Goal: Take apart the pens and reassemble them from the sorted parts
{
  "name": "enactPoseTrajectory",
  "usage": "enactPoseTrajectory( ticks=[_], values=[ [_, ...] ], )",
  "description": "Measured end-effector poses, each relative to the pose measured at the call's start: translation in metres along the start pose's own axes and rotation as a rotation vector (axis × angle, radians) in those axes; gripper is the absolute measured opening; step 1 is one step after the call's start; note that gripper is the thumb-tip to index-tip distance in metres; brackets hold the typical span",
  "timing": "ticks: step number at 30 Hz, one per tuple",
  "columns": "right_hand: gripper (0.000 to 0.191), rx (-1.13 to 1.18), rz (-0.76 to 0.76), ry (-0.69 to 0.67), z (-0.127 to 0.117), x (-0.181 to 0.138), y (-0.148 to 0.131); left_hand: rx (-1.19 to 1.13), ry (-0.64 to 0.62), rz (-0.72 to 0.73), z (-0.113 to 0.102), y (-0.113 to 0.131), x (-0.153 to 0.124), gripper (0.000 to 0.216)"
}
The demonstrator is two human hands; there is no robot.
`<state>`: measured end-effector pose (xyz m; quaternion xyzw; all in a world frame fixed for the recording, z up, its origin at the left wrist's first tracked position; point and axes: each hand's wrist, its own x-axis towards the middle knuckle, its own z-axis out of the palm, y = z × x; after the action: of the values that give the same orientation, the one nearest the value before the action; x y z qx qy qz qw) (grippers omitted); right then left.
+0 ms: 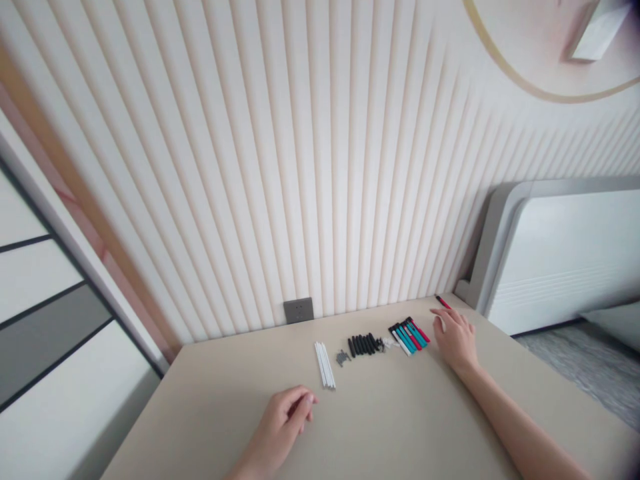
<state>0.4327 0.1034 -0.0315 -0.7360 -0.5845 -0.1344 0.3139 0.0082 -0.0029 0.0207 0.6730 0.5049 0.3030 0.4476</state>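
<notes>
My left hand point(285, 419) rests on the beige table point(210, 413), fingers loosely curled, holding nothing, a little short of a bundle of white tubes point(325, 365). My right hand point(456, 340) lies flat on the table with fingers spread, just right of a row of teal, red and white pens with black caps point(409, 335). A red pen point(443, 302) lies beyond its fingertips near the wall. Between the tubes and the pens lie small grey clips point(342, 357), several black grip pieces point(364, 345) and tiny white parts point(389, 343).
A ribbed white wall panel rises behind the table, with a grey socket point(299, 310) at its base. A bed's grey-and-white headboard point(560, 253) stands at the right. A cabinet with dark lines is at the left.
</notes>
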Motion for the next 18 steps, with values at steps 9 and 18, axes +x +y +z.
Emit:
enactPoseTrajectory(
  ticks=[9, 18],
  values=[
    [0.027, 0.344, -0.532, -0.142, -0.028, -0.087, -0.161, 0.024, -0.007, 0.031, 0.004, -0.004, 0.003, 0.045],
    [0.033, 0.156, -0.469, -0.191, -0.016, -0.095, -0.190, 0.031, -0.005, 0.026, 0.006, 0.001, 0.001, 0.043]
  ],
)
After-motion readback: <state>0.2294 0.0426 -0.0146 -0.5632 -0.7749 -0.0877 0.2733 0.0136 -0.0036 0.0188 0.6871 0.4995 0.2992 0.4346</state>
